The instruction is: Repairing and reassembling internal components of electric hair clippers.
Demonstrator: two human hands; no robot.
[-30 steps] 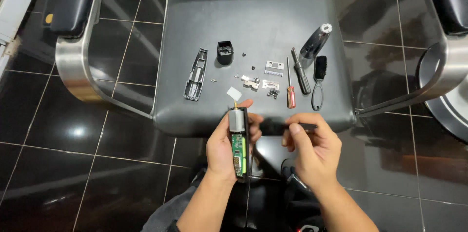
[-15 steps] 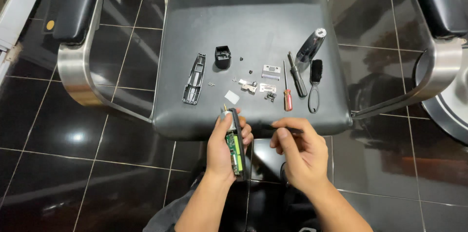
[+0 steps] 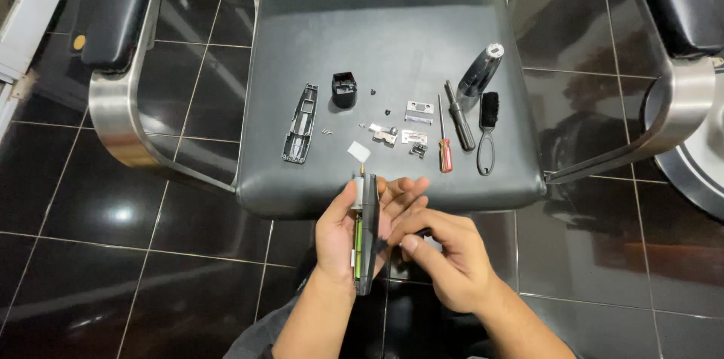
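A black padded chair seat with chrome armrests fills the far half of the view and carries a spread of small parts; the work in hand looks like the stripped-down stage of a hair clipper, with the opened body held up at the near edge of the seat and its pieces laid out beyond. The next move, as I judge it, calls for fine fingertip work on the side of that body, with the other hand keeping it steady and edge-on. The left hand is curled about halfway closed around the clipper body, thumb on its left side and fingers spread open behind it, so the green inner board and the motor end (pointing far) show. The right hand is loosely closed, thumb and forefinger pinched together right at the body's right edge; whether they grip some tiny part I cannot tell. On the seat, from large to small: a shiny silver housing far right, a grey cover shell at the left, a black cleaning brush, a dark screwdriver, a red-handled screwdriver, a small black cap, metal blade pieces, and a white scrap just beyond the hands.
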